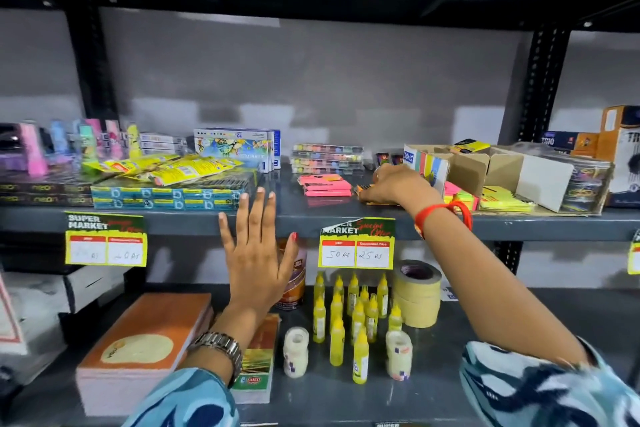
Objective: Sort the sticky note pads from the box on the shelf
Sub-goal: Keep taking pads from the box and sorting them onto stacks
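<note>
Pink sticky note pads lay in a small pile on the grey metal shelf, in the middle part. I counted about three flat pink pads in that pile, but the picture was a bit blurry, so it could have been one more or less. That pile looked like the sorted part of the job.

To the left of it, the left hand was held up flat in front of the shelf edge. Its fingers were spread wide and it held nothing.

Just right of the pink pile, the right hand rested low on the shelf. Its fingers were curled down on a thin orange sticky note pad. It looked like a pinch, but I could not tell for sure, since the fingertips were hidden. I could see only one orange pad.

Further right sat the open brown cardboard box. More sticky note pads in pink, green and yellow were still bunched at its front, touching each other. I guessed three or four were there. Some flat yellow sticky note pads lay beside them, maybe two.

So the job seemed about half done. One colour was out in its own pile, one more was being set down, and the mixed bunch in the box was still left.
</note>
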